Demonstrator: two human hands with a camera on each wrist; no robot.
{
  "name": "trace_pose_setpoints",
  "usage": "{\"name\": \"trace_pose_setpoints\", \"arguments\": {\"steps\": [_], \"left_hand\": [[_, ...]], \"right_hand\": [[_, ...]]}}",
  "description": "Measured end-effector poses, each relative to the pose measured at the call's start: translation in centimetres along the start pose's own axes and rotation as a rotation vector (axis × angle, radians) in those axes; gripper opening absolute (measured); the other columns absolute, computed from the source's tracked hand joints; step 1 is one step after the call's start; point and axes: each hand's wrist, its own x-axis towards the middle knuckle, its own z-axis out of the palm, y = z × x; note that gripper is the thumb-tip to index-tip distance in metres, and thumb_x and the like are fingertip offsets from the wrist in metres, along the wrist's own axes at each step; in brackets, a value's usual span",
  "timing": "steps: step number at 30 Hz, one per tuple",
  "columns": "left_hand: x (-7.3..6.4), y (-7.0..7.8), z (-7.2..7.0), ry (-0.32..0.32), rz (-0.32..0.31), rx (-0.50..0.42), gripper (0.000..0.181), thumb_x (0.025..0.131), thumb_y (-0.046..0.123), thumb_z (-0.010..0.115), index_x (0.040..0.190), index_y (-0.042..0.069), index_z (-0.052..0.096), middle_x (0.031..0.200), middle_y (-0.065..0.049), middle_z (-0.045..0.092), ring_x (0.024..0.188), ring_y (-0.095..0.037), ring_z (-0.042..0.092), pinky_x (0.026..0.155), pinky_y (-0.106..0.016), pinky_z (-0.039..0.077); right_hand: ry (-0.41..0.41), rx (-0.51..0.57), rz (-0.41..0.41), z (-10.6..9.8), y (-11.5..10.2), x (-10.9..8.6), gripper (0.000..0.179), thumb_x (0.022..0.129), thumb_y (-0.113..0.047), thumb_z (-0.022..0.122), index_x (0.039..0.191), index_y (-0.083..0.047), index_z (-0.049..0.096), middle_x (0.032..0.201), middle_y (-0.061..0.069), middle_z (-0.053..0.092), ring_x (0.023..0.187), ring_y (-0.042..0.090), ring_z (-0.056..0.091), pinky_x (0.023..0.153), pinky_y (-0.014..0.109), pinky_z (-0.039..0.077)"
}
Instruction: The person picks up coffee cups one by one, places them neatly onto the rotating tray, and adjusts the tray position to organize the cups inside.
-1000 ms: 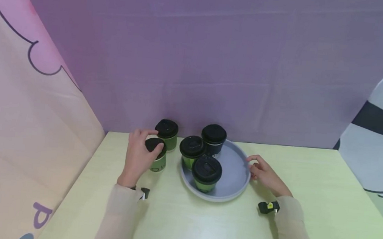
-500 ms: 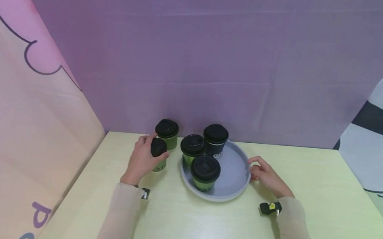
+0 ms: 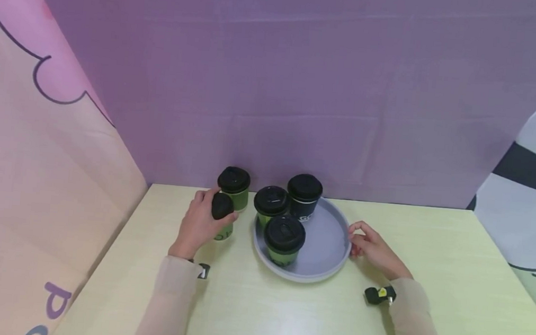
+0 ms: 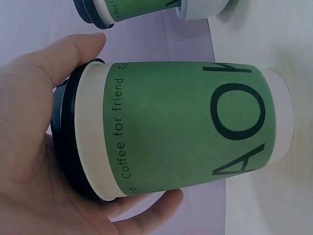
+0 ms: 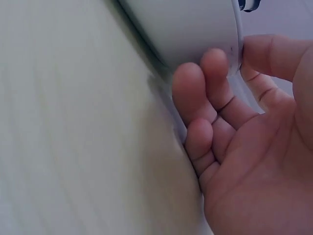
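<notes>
My left hand (image 3: 201, 220) grips a green paper coffee cup (image 4: 190, 127) with a black lid, fingers around the lid end. In the head view the cup stands upright on the table, left of a round grey tray (image 3: 325, 247). My right hand (image 3: 373, 251) holds the tray's right edge, its curled fingertips against the outer wall (image 5: 195, 29). On the tray stand a dark cup (image 3: 304, 205) at the back, a green cup (image 3: 271, 202) at the left and another green cup (image 3: 284, 241) in front, all with black lids.
Another green lidded cup (image 3: 234, 186) stands behind the gripped one, close to the purple cloth backdrop (image 3: 275, 83). Printed cloths hang at the left and right sides. The pale wooden table (image 3: 283, 318) extends in front of the tray.
My left hand has closed around the cup, moving slightly right. The tray has turned a little clockwise: its back cup shifted right, its front cup left. My right hand slid slightly toward me.
</notes>
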Motion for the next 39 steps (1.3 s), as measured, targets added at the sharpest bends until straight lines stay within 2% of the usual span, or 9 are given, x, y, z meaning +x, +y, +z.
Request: {"name": "trace_pose_setpoints", "arguments": {"steps": [7, 14, 17, 23, 24, 27, 31, 36, 39], "left_hand": [[0.1, 0.0, 0.0, -0.001, 0.006, 0.002, 0.088, 0.09, 0.05, 0.074, 0.158, 0.012, 0.034, 0.145, -0.023, 0.045, 0.131, -0.043, 0.052, 0.101, -0.064, 0.049], [0.2, -0.1, 0.1, 0.002, 0.004, 0.01, 0.087, 0.09, 0.049, 0.074, 0.158, 0.011, 0.035, 0.145, -0.023, 0.045, 0.131, -0.043, 0.051, 0.1, -0.064, 0.049], [0.2, -0.2, 0.2, 0.006, 0.005, 0.007, 0.087, 0.09, 0.049, 0.074, 0.157, 0.01, 0.035, 0.144, -0.023, 0.045, 0.13, -0.043, 0.052, 0.1, -0.064, 0.05], [0.3, -0.1, 0.3, 0.012, 0.01, 0.007, 0.086, 0.09, 0.049, 0.074, 0.157, 0.011, 0.036, 0.144, -0.023, 0.045, 0.13, -0.042, 0.052, 0.1, -0.064, 0.05], [0.3, -0.1, 0.3, 0.012, 0.01, 0.007, 0.086, 0.09, 0.049, 0.074, 0.157, 0.01, 0.036, 0.144, -0.023, 0.045, 0.13, -0.042, 0.052, 0.1, -0.064, 0.05], [0.3, -0.1, 0.4, 0.014, 0.015, 0.01, 0.086, 0.09, 0.049, 0.074, 0.157, 0.01, 0.036, 0.144, -0.023, 0.046, 0.13, -0.043, 0.052, 0.099, -0.064, 0.05], [0.4, -0.1, 0.5, 0.013, 0.018, 0.012, 0.086, 0.09, 0.049, 0.075, 0.157, 0.01, 0.036, 0.143, -0.023, 0.046, 0.129, -0.043, 0.053, 0.099, -0.064, 0.05], [0.4, 0.0, 0.4, 0.015, 0.022, 0.016, 0.087, 0.09, 0.049, 0.074, 0.157, 0.01, 0.036, 0.143, -0.023, 0.046, 0.129, -0.043, 0.053, 0.099, -0.064, 0.05], [0.4, 0.0, 0.4, 0.017, 0.024, 0.015, 0.086, 0.09, 0.049, 0.074, 0.157, 0.009, 0.036, 0.143, -0.024, 0.046, 0.129, -0.043, 0.053, 0.099, -0.064, 0.05]], "right_hand": [[-0.039, 0.006, 0.02, -0.2, 0.2, -0.1, 0.021, 0.105, -0.02, 0.055, 0.116, -0.003, 0.048, 0.08, 0.004, 0.058, 0.075, 0.017, 0.058, 0.074, 0.03, 0.051], [-0.026, 0.009, 0.019, -0.3, 0.4, -0.1, 0.019, 0.101, -0.015, 0.061, 0.107, -0.006, 0.046, 0.081, -0.001, 0.06, 0.076, 0.013, 0.059, 0.077, 0.028, 0.049], [0.004, -0.001, 0.038, -0.2, 0.3, -0.1, 0.022, 0.105, -0.021, 0.056, 0.113, -0.003, 0.046, 0.085, 0.002, 0.058, 0.077, 0.014, 0.058, 0.075, 0.027, 0.051], [0.11, -0.076, 0.068, 0.1, 0.0, 0.4, 0.048, 0.109, -0.043, 0.044, 0.138, -0.004, 0.047, 0.092, 0.005, 0.054, 0.077, 0.014, 0.054, 0.071, 0.026, 0.049], [0.127, -0.092, 0.068, 0.2, -0.1, 0.4, 0.05, 0.109, -0.044, 0.044, 0.141, -0.005, 0.047, 0.094, 0.006, 0.056, 0.077, 0.014, 0.055, 0.07, 0.026, 0.049], [0.165, -0.146, 0.065, 0.8, -2.1, -0.2, 0.048, 0.11, -0.035, 0.045, 0.144, -0.002, 0.048, 0.099, 0.011, 0.061, 0.079, 0.016, 0.057, 0.071, 0.027, 0.05], [0.172, -0.169, 0.068, 1.1, -3.6, -0.7, 0.044, 0.111, -0.023, 0.046, 0.145, 0.004, 0.048, 0.103, 0.016, 0.065, 0.082, 0.017, 0.059, 0.073, 0.028, 0.052], [0.163, -0.161, 0.071, 0.4, -0.7, 0.6, 0.045, 0.111, -0.027, 0.045, 0.147, 0.0, 0.05, 0.099, 0.009, 0.064, 0.082, 0.015, 0.059, 0.073, 0.027, 0.052], [0.159, -0.152, 0.077, 0.2, -0.1, 0.7, 0.046, 0.11, -0.03, 0.046, 0.146, -0.002, 0.051, 0.095, 0.004, 0.063, 0.08, 0.014, 0.059, 0.071, 0.026, 0.051]]}}
